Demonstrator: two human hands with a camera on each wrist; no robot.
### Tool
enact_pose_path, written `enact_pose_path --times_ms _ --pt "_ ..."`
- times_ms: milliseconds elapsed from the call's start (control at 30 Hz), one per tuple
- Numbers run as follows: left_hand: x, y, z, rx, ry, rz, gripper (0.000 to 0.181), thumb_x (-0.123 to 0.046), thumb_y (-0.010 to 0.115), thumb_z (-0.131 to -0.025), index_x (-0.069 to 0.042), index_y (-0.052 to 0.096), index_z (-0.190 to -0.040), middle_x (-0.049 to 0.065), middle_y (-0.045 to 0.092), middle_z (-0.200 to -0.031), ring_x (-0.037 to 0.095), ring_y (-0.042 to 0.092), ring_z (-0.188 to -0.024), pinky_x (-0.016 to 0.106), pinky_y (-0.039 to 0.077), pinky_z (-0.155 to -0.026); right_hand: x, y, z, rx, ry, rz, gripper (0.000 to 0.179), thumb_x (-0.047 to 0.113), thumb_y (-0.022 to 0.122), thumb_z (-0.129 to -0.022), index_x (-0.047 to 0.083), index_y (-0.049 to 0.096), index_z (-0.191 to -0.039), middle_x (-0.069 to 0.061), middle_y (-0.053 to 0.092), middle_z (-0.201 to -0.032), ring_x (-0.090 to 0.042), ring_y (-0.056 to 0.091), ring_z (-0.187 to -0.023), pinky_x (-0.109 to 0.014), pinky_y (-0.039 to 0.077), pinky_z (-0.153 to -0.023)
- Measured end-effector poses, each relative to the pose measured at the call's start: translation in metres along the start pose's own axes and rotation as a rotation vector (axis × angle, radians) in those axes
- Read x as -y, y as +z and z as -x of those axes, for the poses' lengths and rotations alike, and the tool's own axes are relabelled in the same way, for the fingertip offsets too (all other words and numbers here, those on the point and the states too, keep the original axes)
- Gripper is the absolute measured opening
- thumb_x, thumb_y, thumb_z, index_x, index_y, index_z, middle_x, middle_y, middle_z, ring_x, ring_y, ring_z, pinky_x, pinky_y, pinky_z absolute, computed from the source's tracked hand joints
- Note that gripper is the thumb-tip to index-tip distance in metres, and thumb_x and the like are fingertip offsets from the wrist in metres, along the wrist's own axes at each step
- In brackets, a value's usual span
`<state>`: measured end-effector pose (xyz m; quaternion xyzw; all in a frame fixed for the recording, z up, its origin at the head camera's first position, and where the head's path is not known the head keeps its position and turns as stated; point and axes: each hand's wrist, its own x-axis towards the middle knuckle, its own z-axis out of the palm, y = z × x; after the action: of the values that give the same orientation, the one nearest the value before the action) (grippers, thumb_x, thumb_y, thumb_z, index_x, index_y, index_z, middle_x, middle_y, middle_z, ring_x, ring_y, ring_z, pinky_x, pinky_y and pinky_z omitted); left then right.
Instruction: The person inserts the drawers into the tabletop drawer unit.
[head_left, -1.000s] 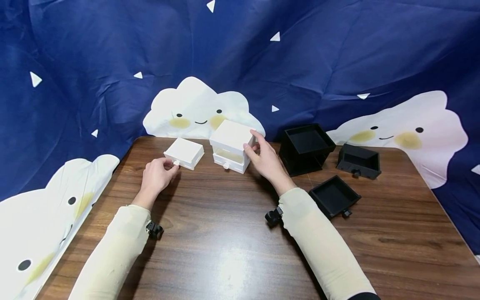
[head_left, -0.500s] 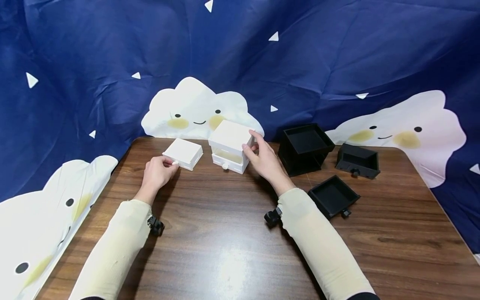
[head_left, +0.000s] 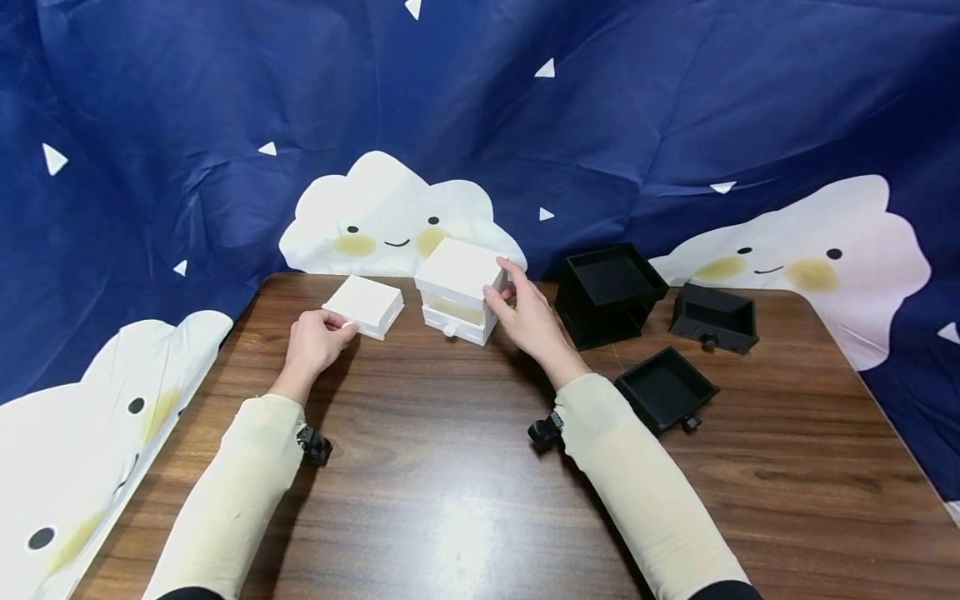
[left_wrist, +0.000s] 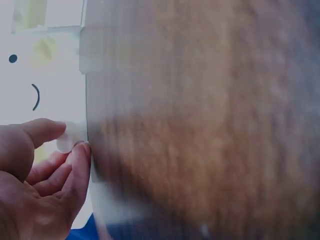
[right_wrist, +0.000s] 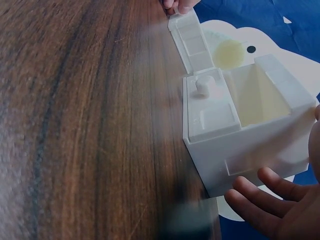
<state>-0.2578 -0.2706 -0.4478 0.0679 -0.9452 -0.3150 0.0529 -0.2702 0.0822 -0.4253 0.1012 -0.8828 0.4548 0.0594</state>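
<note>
A small white drawer (head_left: 364, 302) lies on the table with a flat, solid face upward. My left hand (head_left: 312, 346) is at its near side; in the left wrist view, thumb and fingers pinch its round white knob (left_wrist: 64, 144). To its right stands a white two-level drawer cabinet (head_left: 459, 271), with a drawer (right_wrist: 210, 107) in the lower level and an open gap above. My right hand (head_left: 528, 317) rests against the cabinet's right side, thumb and index finger touching near the top edge. In the right wrist view the other fingers extend along that side.
A black cabinet frame (head_left: 611, 292) stands right of my right hand. Two black drawers lie beyond it: one drawer (head_left: 716, 321) at the back, another drawer (head_left: 667, 390) nearer, beside my right forearm. A blue cloud-print cloth (head_left: 480, 100) hangs behind the wooden table (head_left: 450, 450).
My left fingers have moved slightly inward onto the drawer's knob, covering more of it. My right hand and the white cabinet stay in place; the head view shifts slightly.
</note>
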Motion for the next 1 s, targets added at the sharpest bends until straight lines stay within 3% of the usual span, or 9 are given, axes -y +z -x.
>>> enact_pose_path --times_ms 167,300,433,767,1000 --pt "0.001 -0.001 0.001 0.054 -0.06 0.164 0.027 -0.021 0.077 -0.096 0.005 0.076 -0.105 0.008 0.081 -0.082 0.004 0.071 -0.065 0.016 0.051 -0.065 0.001 -0.001 0.0 0.0 -0.003 -0.005 0.062 0.04 0.059 -0.11 0.019 0.04 -0.166 -0.018 0.063 -0.12 -0.032 0.061 -0.103 -0.046 0.052 -0.093" --pt "0.005 0.0 0.003 0.092 -0.108 0.34 0.025 -0.012 0.077 -0.097 0.01 0.071 -0.107 0.004 0.077 -0.082 -0.001 0.069 -0.062 0.015 0.059 -0.063 0.0 0.0 -0.001 0.002 -0.004 -0.008 0.062 0.04 0.059 -0.111 0.019 0.04 -0.166 -0.019 0.063 -0.12 -0.032 0.061 -0.104 -0.046 0.053 -0.093" --pt "0.009 0.001 0.004 0.101 -0.134 0.449 0.02 -0.006 0.075 -0.097 0.011 0.068 -0.106 -0.001 0.069 -0.08 0.0 0.069 -0.066 0.017 0.062 -0.068 0.0 0.0 -0.001 0.005 -0.005 -0.012 0.062 0.04 0.059 -0.111 0.019 0.04 -0.166 -0.019 0.063 -0.12 -0.033 0.061 -0.105 -0.046 0.053 -0.093" --pt "0.008 0.002 0.013 0.085 -0.146 0.607 0.017 -0.001 0.076 -0.096 0.01 0.067 -0.104 -0.01 0.068 -0.072 0.002 0.071 -0.066 0.019 0.063 -0.07 0.0 0.001 0.0 0.007 -0.007 -0.014 0.063 0.04 0.059 -0.11 0.019 0.039 -0.166 -0.019 0.063 -0.12 -0.032 0.061 -0.104 -0.046 0.053 -0.094" --pt "0.01 0.0 0.018 0.138 -0.155 0.618 0.023 -0.002 0.075 -0.098 0.014 0.065 -0.111 -0.005 0.072 -0.076 0.003 0.074 -0.07 0.02 0.064 -0.072 0.0 0.0 0.0 0.011 -0.002 -0.022 0.063 0.04 0.059 -0.11 0.019 0.039 -0.166 -0.019 0.062 -0.121 -0.035 0.061 -0.106 -0.047 0.053 -0.095"
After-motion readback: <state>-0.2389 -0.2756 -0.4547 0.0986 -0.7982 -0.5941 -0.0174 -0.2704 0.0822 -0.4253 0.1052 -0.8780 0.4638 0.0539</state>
